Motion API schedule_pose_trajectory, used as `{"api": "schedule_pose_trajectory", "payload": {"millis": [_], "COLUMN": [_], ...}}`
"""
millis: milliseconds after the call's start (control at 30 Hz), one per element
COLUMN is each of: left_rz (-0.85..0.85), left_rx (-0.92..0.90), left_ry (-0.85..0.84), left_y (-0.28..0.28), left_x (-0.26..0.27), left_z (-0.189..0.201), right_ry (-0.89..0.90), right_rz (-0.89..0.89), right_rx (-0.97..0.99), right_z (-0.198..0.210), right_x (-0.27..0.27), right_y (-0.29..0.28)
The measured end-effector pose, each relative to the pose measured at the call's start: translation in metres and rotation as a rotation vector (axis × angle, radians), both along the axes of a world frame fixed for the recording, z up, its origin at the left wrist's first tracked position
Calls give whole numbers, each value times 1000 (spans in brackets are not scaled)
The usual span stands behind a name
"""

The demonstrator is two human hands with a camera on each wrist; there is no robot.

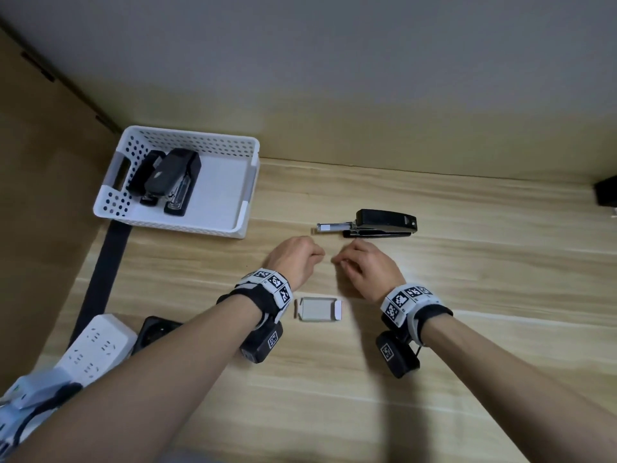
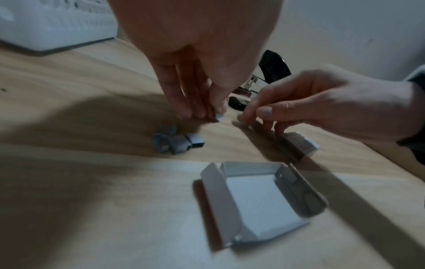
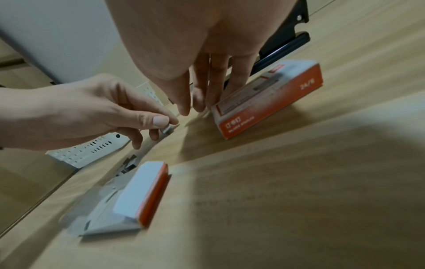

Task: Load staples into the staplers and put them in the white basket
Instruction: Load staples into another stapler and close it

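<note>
A black stapler lies on the wooden table with its metal magazine slid out to the left. Just in front of it my two hands nearly meet. My left hand pinches a short strip of staples between thumb and fingers, also seen in the right wrist view. My right hand has thumb and forefinger tips close together; I cannot make out anything between them. The white basket at the back left holds two dark staplers.
Loose staple pieces lie under my left hand. An empty grey box tray sits between my wrists. The orange staple box sleeve lies beside my right fingers. A white power strip is at the front left.
</note>
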State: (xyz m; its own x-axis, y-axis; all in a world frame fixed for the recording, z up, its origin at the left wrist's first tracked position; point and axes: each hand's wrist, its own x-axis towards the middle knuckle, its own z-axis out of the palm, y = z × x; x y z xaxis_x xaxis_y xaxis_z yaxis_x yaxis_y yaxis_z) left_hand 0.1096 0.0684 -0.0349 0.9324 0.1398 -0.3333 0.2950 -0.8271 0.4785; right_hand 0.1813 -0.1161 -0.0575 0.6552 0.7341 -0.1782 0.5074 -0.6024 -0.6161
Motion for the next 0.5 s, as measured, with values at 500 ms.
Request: {"api": "schedule_pose_trajectory", "payload": {"millis": [500], "left_rz": [-72], "left_rx": [-41], "left_ry": [-107], "left_y": [-2], "left_x": [9], "left_z": [-9], "right_ry": [37], "right_rz": [-39], "right_rx": [24], "right_z": [-3], "right_x": [6], "right_y": [1]}}
